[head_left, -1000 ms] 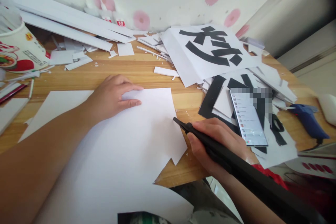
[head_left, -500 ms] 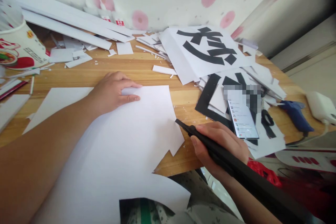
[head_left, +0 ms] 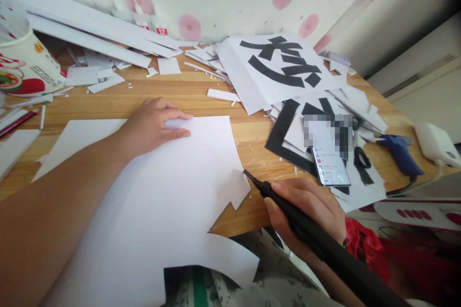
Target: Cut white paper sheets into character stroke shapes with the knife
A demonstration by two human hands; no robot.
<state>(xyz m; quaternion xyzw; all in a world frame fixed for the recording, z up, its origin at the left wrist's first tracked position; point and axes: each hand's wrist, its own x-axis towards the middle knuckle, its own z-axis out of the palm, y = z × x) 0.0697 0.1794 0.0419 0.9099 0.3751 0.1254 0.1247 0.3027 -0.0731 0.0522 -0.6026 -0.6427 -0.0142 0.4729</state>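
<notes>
A large white sheet of board or paper [head_left: 169, 192] with a cut, notched outline lies over the table's front edge and partly overhangs my lap. My left hand [head_left: 154, 122] rests on its far part, fingers and thumb stretched out flat. In my right hand [head_left: 309, 206] is a long black pen-shaped cutting tool [head_left: 288, 208], gripped between thumb and fingers. Its narrow tip points up and left, at the sheet's right edge just above a small notched corner. Whether the tip touches the sheet, I cannot tell.
Beyond lie white offcuts [head_left: 169, 65], long white strips [head_left: 90, 41] and a paper cup [head_left: 30, 64]. To the right are a sheet with black lettering [head_left: 277, 64], a phone [head_left: 333, 168], black-handled scissors [head_left: 361, 158], a blue glue gun [head_left: 401, 153] and a white adapter [head_left: 435, 144].
My right hand and the tool have moved slightly down and right, along the sheet's right edge. My left hand stays on the sheet. The view has shifted a little.
</notes>
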